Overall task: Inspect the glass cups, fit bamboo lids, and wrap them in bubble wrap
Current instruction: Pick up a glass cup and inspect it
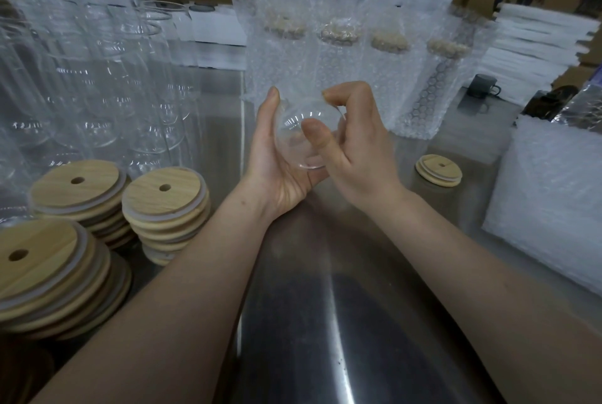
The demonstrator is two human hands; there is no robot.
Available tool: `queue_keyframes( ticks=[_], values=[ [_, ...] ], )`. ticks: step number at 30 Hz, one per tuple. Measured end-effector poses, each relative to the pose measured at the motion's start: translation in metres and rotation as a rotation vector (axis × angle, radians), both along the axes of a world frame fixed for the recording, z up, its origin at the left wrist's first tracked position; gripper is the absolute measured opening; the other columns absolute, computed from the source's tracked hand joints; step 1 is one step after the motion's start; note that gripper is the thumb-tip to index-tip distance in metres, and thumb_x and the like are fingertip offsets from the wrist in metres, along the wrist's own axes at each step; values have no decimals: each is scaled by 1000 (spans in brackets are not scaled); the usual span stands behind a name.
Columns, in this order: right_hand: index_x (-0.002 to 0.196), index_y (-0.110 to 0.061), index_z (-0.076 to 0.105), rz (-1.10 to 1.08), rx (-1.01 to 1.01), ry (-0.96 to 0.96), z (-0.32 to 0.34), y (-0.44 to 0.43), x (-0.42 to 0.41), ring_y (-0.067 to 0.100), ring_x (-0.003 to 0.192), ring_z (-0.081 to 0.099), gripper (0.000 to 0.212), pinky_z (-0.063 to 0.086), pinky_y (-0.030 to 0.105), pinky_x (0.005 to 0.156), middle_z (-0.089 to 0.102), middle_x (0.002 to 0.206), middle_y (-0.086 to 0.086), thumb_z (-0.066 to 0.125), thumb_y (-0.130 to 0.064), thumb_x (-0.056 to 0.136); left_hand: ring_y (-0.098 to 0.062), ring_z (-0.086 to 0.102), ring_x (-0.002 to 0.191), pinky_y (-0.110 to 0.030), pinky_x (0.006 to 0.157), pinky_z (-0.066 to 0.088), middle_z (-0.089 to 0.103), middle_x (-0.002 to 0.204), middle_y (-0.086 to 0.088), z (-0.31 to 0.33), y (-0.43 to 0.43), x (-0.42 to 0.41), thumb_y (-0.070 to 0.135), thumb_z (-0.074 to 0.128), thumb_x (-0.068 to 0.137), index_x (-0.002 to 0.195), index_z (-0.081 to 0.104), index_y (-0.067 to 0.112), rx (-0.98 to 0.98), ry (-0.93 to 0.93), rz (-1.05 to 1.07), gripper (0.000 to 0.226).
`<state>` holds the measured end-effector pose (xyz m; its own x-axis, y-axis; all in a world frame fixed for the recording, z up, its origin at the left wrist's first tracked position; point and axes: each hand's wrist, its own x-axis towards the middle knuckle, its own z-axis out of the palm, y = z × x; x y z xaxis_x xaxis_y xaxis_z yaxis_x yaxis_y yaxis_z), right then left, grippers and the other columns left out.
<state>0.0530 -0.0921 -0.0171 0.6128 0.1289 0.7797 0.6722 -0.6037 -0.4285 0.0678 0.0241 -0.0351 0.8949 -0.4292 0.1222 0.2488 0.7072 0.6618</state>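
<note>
Glass cup (304,143) tipped on its side between both hands above the steel table (325,306), left hand (277,165) cupped under and around its wall, right hand (361,152) pinching its rim with thumb and curled forefinger, stacked bamboo lids (166,204) at left, bubble-wrapped cups (335,58) standing behind.

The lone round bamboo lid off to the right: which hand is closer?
Right. The right hand, holding the clear glass cup, is just left of the lone round bamboo lid; the left hand cradles the cup farther left.
</note>
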Motion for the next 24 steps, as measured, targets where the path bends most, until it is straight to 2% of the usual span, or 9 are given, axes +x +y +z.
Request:
queue_keyframes(
  ticks=[2,4,7,10,13,16,20,22,24],
  values=[
    [113,2,54,-6,4,-18,0,0,1,-4,85,40,59,41,31,70,48,107,-2,43,-53,94,-20,70,88,-30,76,57,73,95,-9,-1,0,1,69,32,93,92,79,12,1,-3,-1,73],
    [112,3,55,-8,9,-33,-1,0,1,-3,84,41,67,43,33,70,53,107,4,32,-57,95,-22,71,87,-32,75,58,73,96,-12,-2,0,2,69,35,93,97,76,9,-12,-4,-18,73],
    [115,5,57,-11,-26,-70,-3,-1,3,4,87,47,57,47,36,70,59,110,13,34,-45,100,-22,72,83,-31,71,60,73,92,-12,-1,0,1,68,35,93,98,75,8,-37,-11,-27,72],
    [118,5,59,15,-24,-73,-4,-3,5,9,99,52,49,44,27,76,61,113,12,34,-34,101,-22,70,80,-31,66,59,72,93,-13,1,1,1,69,34,93,107,67,8,-51,-2,-19,71],
    [119,3,61,39,17,-55,-5,-4,6,10,103,55,44,42,17,83,63,114,10,34,-26,100,-24,72,78,-30,61,58,73,93,-16,1,1,0,69,36,92,116,59,7,-74,22,-27,71],
    [119,0,62,63,56,-31,-5,-5,6,11,107,58,41,42,14,90,64,115,7,34,-25,101,-26,72,86,-32,66,59,72,100,-18,0,2,1,70,37,91,123,55,7,-85,19,-34,73],
    [130,-10,56,117,8,56,-3,-9,6,2,107,56,43,43,20,93,56,124,-5,42,-35,98,-27,71,95,-35,78,59,72,104,-17,-2,2,3,69,34,93,106,73,6,-97,33,2,75],
    [140,-26,43,159,-96,106,-2,-12,7,-3,118,48,56,38,14,97,48,134,-10,56,-44,89,-27,70,103,-36,91,56,71,108,-17,-2,1,2,71,34,92,98,78,7,-86,44,12,78],
    [142,-36,32,194,-197,130,-2,-13,8,-1,131,39,73,35,12,103,42,142,-9,66,-50,79,-28,69,105,-37,96,54,71,108,-17,-1,1,3,72,42,89,93,79,4,-113,109,13,78]
  ],
)
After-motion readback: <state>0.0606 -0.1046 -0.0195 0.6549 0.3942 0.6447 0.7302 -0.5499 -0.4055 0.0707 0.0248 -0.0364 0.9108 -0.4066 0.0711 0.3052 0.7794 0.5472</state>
